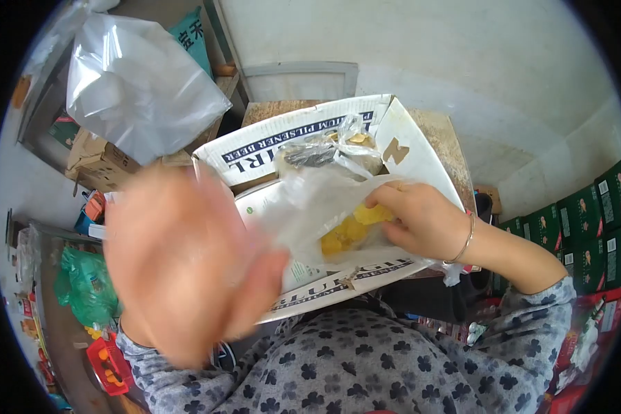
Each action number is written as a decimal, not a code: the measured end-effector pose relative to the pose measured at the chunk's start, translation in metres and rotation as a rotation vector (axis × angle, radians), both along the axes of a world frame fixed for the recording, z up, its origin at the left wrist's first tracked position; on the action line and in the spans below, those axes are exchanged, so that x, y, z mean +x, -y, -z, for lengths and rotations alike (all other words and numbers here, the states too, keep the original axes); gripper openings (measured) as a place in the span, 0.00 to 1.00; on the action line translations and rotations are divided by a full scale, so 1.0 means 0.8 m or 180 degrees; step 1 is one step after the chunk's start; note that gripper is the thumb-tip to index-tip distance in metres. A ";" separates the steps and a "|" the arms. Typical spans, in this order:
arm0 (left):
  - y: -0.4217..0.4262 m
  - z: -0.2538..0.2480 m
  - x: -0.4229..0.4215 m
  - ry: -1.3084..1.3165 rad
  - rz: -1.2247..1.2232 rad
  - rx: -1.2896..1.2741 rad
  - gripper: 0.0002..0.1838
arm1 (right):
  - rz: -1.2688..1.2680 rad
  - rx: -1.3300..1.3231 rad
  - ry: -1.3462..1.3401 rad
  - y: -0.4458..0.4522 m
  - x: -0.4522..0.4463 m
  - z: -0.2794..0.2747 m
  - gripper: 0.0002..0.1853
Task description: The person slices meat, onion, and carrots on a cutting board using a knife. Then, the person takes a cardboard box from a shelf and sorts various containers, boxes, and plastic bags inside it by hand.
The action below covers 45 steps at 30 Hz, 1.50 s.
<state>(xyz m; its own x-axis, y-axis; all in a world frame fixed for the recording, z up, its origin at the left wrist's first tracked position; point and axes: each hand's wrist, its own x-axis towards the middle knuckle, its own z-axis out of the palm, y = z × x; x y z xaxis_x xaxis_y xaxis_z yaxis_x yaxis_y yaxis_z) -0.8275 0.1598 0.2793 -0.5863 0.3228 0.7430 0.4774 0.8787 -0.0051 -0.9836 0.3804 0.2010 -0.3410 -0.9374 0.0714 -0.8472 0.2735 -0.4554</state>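
A clear plastic bag (pixel 303 207) with yellow pieces (pixel 345 236) in it lies over the white cardboard beer box (pixel 310 290). My right hand (pixel 421 217) is closed at the bag's right side, its thumb and fingers pinching the plastic beside a yellow piece. Close to the camera, my left hand (pixel 186 262) is smeared by motion, left of the bag. Whether its fingers grip the plastic cannot be made out. At the back of the box sits a knotted clear bag (pixel 331 152) with dark and brownish contents.
The box rests on a worn wooden surface (pixel 441 148) against a pale wall. A large clear plastic bag (pixel 134 83) hangs at upper left. Green cartons (pixel 579 217) are stacked at right. A green plastic bag (pixel 90 286) and a red basket (pixel 109 366) are at lower left.
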 end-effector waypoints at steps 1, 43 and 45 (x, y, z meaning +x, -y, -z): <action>-0.005 -0.004 0.001 -0.0668 -0.0093 -0.0603 0.16 | -0.0002 -0.0182 0.0300 -0.001 0.001 -0.004 0.17; -0.041 0.121 -0.081 0.1903 0.0023 -0.0987 0.19 | 0.0077 0.0386 0.0070 0.024 0.019 0.007 0.16; -0.041 0.120 -0.083 0.1959 0.0006 -0.1109 0.20 | 0.0195 0.0494 0.0024 0.027 0.018 0.009 0.16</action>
<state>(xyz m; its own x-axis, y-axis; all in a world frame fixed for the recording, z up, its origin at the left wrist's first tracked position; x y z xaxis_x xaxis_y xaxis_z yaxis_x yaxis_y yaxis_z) -0.8935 0.1926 0.1832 -0.8660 0.4829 0.1299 0.4853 0.8742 -0.0146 -0.9691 0.3590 0.1941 -0.3978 -0.9144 -0.0754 -0.8235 0.3920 -0.4100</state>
